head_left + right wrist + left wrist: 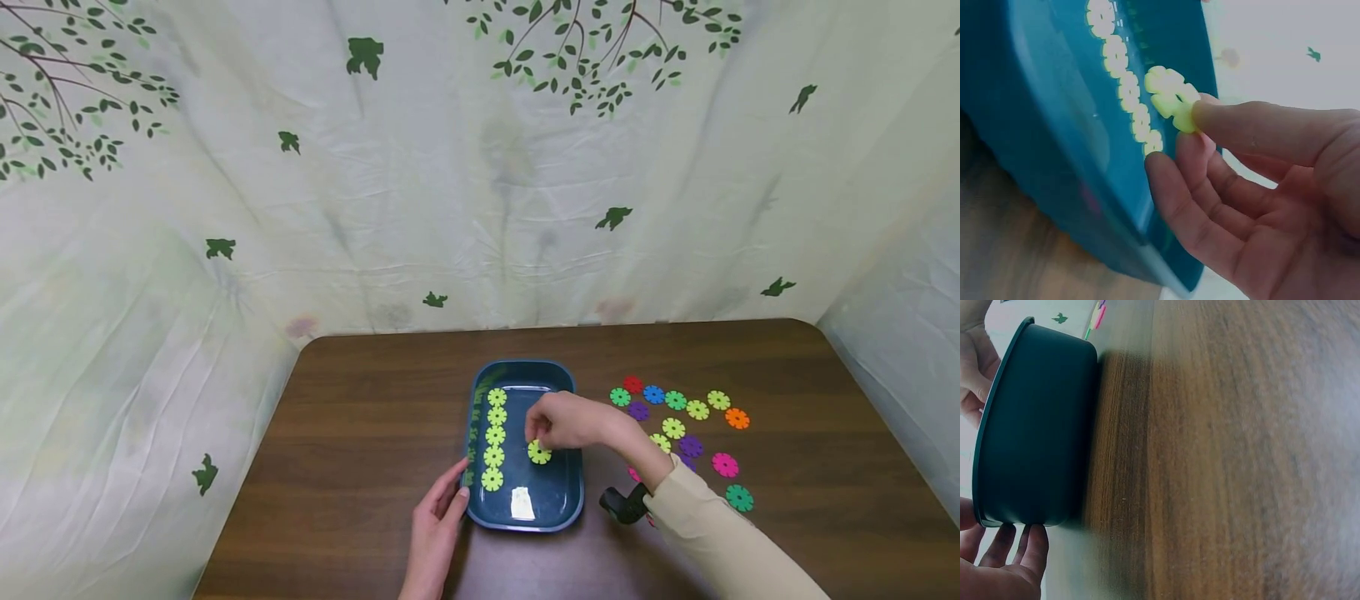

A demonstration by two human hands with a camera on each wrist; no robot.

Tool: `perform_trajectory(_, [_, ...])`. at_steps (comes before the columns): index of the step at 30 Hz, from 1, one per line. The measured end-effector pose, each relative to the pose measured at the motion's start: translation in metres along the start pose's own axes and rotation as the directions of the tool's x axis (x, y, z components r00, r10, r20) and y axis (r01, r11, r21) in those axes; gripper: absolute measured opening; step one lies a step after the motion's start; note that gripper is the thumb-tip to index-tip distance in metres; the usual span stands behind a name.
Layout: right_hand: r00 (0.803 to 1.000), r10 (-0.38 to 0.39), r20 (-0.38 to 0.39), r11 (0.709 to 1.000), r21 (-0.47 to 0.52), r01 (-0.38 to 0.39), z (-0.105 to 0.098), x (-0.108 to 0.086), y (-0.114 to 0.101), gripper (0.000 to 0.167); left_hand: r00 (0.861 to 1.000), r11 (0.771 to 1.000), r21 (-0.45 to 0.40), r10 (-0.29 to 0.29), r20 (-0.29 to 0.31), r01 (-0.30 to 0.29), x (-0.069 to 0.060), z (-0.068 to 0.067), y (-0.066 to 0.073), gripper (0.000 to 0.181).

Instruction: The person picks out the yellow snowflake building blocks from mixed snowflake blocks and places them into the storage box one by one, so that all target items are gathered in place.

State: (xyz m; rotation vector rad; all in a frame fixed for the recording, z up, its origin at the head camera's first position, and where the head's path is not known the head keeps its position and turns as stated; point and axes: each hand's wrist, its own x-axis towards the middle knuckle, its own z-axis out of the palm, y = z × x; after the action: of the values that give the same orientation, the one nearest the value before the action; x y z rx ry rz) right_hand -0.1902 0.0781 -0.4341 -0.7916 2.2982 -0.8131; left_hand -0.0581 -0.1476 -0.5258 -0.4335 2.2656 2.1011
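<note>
Five yellow discs (495, 435) columned, sixth disc (539, 453) pinched.
I log: right hand (567, 419) gripping it over blue tray (561, 493), lower centre; left hand (435, 518), fingers extended, touching rim; other discs (697, 410) untrayed, lower right.

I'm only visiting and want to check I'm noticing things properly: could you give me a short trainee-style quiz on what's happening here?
1. Count: how many yellow-green discs stand in the column inside the blue tray?

2. True or false: the left hand is holding a purple disc.

3. Choose: what is the right hand pinching?
A) a red disc
B) a yellow-green disc
C) the tray's rim

Key:
1. Five.
2. False; it touches the side of the tray.
3. B.
</note>
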Motion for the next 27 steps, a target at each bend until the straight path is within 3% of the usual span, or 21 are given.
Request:
perform_trajectory(7, [0.999,0.008,0.031,0.999,-0.054,-0.007,-0.001,0.014,-0.011,0.012,1.000,1.000,-0.006,-0.004,0.007,0.004,-0.001,0.000,0.000,0.038])
perform_trajectory(17, [0.993,0.052,0.104,0.999,-0.021,-0.050,0.005,0.035,-0.009,0.012,1.000,1.000,-0.021,-0.008,0.013,0.008,-0.002,0.000,0.002,0.038])
perform_trajectory(27, [0.982,0.049,0.180,0.997,0.043,-0.057,0.017,0.055,-0.004,0.011,1.000,1.000,-0.025,0.007,0.011,-0.007,-0.002,-0.001,0.001,0.037])
